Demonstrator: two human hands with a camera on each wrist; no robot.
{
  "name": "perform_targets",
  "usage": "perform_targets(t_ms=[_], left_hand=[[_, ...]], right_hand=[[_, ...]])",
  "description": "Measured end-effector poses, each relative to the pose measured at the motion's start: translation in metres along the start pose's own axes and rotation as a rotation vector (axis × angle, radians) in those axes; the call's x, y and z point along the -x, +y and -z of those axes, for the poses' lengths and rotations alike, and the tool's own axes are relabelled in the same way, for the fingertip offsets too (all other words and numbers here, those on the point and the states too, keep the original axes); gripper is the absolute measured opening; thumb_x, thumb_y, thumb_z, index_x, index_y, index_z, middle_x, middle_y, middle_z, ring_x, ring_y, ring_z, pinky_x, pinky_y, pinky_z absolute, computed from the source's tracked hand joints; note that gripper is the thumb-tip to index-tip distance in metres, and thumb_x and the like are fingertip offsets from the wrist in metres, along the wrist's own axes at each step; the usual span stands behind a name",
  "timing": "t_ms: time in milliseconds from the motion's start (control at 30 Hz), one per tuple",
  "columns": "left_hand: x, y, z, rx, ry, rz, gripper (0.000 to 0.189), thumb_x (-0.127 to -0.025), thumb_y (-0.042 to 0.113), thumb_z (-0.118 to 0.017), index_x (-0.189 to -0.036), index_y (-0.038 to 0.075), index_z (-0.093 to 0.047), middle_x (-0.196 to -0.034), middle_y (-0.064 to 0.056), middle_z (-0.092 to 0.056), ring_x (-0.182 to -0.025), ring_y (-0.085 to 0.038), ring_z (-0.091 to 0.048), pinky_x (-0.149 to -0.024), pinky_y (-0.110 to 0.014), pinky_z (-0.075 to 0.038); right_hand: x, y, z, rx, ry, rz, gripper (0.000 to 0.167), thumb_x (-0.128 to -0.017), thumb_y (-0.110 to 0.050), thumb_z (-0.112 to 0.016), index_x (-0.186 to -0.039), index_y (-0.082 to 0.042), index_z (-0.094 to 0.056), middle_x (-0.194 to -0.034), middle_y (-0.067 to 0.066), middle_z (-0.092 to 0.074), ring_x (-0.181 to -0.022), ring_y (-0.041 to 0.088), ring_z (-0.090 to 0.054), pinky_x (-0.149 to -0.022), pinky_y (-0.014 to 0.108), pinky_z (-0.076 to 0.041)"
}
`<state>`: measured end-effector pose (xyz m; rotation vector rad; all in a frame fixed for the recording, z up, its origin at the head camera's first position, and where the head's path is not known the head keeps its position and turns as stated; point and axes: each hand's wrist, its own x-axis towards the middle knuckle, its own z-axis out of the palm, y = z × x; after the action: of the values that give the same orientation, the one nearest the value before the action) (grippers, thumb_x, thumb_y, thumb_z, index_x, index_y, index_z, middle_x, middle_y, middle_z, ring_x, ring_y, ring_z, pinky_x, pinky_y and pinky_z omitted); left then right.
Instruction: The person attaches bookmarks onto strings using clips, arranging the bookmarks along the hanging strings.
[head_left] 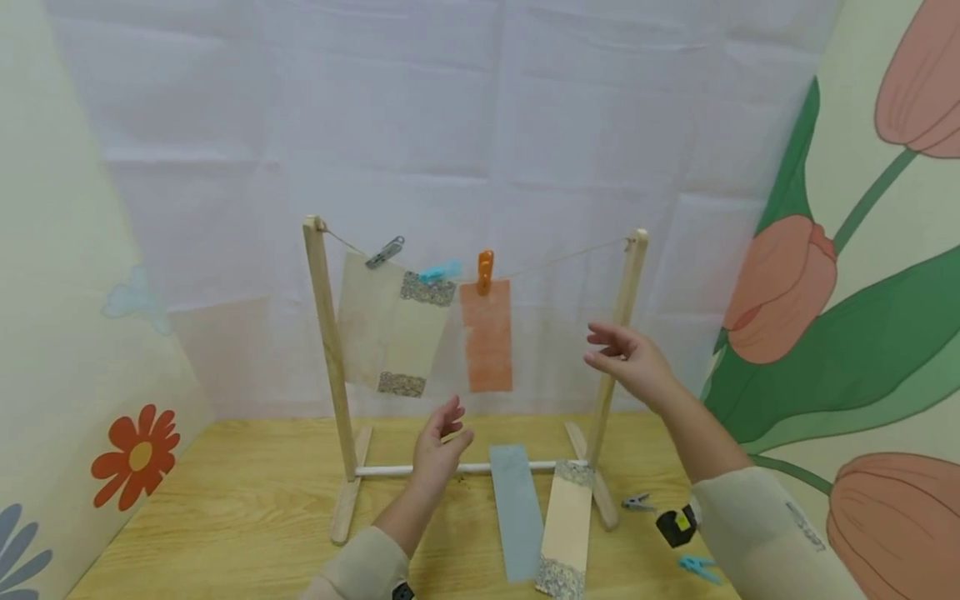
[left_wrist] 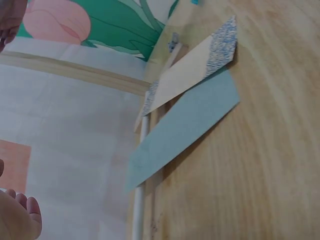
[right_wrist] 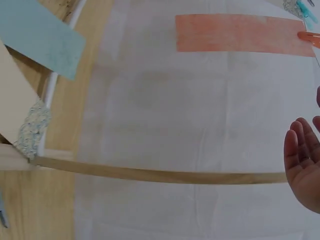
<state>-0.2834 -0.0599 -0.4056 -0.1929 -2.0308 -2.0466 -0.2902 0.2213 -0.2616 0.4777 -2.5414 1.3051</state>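
An orange paper strip (head_left: 489, 342) hangs from a string under an orange clothespin (head_left: 486, 272). To its left, a cream strip with lace-patterned ends (head_left: 417, 337) and a pale beige sheet (head_left: 365, 321) hang from a blue clothespin (head_left: 440, 272) and a grey clothespin (head_left: 386, 252). My left hand (head_left: 438, 446) is held below the orange strip, fingers loosely bent, holding nothing. Near the right post, my right hand (head_left: 628, 358) is raised with relaxed fingers and nothing in them. A blue-grey strip (head_left: 517, 512) and another lace-ended cream strip (head_left: 567, 521) lean on the white bar.
The wooden frame's left post (head_left: 330, 350) and right post (head_left: 621, 333) hold the string between them, with a white bar (head_left: 390, 471) low down. A grey clothespin (head_left: 637, 502) and a blue clothespin (head_left: 699, 568) lie at the right on the wooden table (head_left: 255, 508).
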Motion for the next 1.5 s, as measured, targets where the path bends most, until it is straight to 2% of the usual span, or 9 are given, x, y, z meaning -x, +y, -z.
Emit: perform_targets(t_ms=[267,433,533,633,833,967,1100,1267,1500], left_hand=[[0.019,-0.020,-0.001,-0.001,-0.036,0.058,0.061,-0.087,-0.001,-0.062,-0.144,-0.004,-0.041,-0.135,-0.027,-0.051,-0.114,-0.039,-0.051,-0.079,-0.023,-0.048],[0.026,-0.033,-0.005,-0.021,-0.043,0.104,0.063,-0.086,0.001,-0.062,-0.145,-0.005,-0.038,-0.135,-0.027,-0.049,-0.110,-0.035,-0.052,-0.078,-0.025,-0.049],[0.032,-0.040,-0.007,-0.047,-0.052,0.125,0.065,-0.085,0.002,-0.062,-0.145,-0.007,-0.037,-0.135,-0.028,-0.049,-0.108,-0.032,-0.054,-0.078,-0.024,-0.050],[0.037,-0.048,-0.008,-0.052,-0.078,0.131,0.068,-0.084,0.002,-0.061,-0.145,-0.008,-0.035,-0.135,-0.030,-0.047,-0.107,-0.031,-0.054,-0.079,-0.024,-0.050],[0.044,-0.070,-0.011,-0.037,-0.107,0.075,0.068,-0.081,0.005,-0.064,-0.142,-0.010,-0.038,-0.125,-0.031,-0.050,-0.097,-0.022,-0.054,-0.075,-0.025,-0.050],[0.048,-0.075,-0.015,-0.053,-0.114,0.103,0.067,-0.080,0.003,-0.065,-0.140,-0.013,-0.038,-0.122,-0.032,-0.051,-0.099,-0.027,-0.056,-0.080,-0.032,-0.053],[0.049,-0.075,-0.019,-0.049,-0.132,0.177,0.068,-0.082,-0.001,-0.062,-0.142,-0.015,-0.033,-0.126,-0.036,-0.048,-0.107,-0.038,-0.055,-0.086,-0.040,-0.054],[0.050,-0.082,-0.023,-0.048,-0.163,0.192,0.067,-0.082,-0.002,-0.061,-0.140,-0.019,-0.031,-0.124,-0.038,-0.048,-0.108,-0.041,-0.056,-0.087,-0.042,-0.054],[0.050,-0.086,-0.030,-0.065,-0.180,0.245,0.070,-0.082,-0.001,-0.063,-0.141,-0.019,-0.029,-0.124,-0.037,-0.048,-0.110,-0.046,-0.056,-0.090,-0.044,-0.055]], right_hand=[[0.029,0.025,0.007,0.001,-0.025,-0.027,0.054,-0.096,-0.016,-0.062,-0.143,0.002,-0.045,-0.136,0.027,-0.055,-0.098,0.008,-0.055,-0.077,0.019,-0.050],[0.046,0.045,0.009,0.005,-0.007,-0.048,0.054,-0.096,-0.017,-0.062,-0.143,0.003,-0.045,-0.135,0.027,-0.055,-0.093,-0.004,-0.054,-0.076,0.019,-0.051],[0.058,0.058,0.010,0.030,0.002,-0.071,0.054,-0.096,-0.020,-0.062,-0.143,0.001,-0.045,-0.135,0.025,-0.056,-0.093,-0.005,-0.053,-0.077,0.020,-0.051],[0.070,0.071,0.010,0.054,0.012,-0.104,0.054,-0.096,-0.022,-0.062,-0.144,0.000,-0.045,-0.135,0.024,-0.056,-0.093,-0.006,-0.052,-0.076,0.020,-0.051],[0.096,0.091,0.012,0.064,0.026,-0.218,0.057,-0.096,-0.028,-0.063,-0.144,-0.002,-0.046,-0.135,0.022,-0.057,-0.091,-0.010,-0.051,-0.076,0.022,-0.051],[0.111,0.106,0.012,0.053,0.021,-0.289,0.060,-0.095,-0.031,-0.063,-0.145,-0.001,-0.044,-0.136,0.023,-0.056,-0.090,-0.010,-0.052,-0.077,0.022,-0.052],[0.127,0.121,0.013,0.047,0.029,-0.353,0.061,-0.095,-0.029,-0.063,-0.145,0.001,-0.043,-0.136,0.024,-0.055,-0.089,-0.009,-0.052,-0.078,0.021,-0.051],[0.145,0.136,0.013,0.044,0.007,-0.430,0.063,-0.095,-0.029,-0.063,-0.146,0.002,-0.041,-0.139,0.024,-0.053,-0.091,-0.005,-0.054,-0.079,0.021,-0.051],[0.166,0.156,0.016,0.032,-0.038,-0.533,0.069,-0.094,-0.034,-0.063,-0.147,0.003,-0.038,-0.142,0.027,-0.049,-0.095,0.005,-0.057,-0.084,0.035,-0.055]])
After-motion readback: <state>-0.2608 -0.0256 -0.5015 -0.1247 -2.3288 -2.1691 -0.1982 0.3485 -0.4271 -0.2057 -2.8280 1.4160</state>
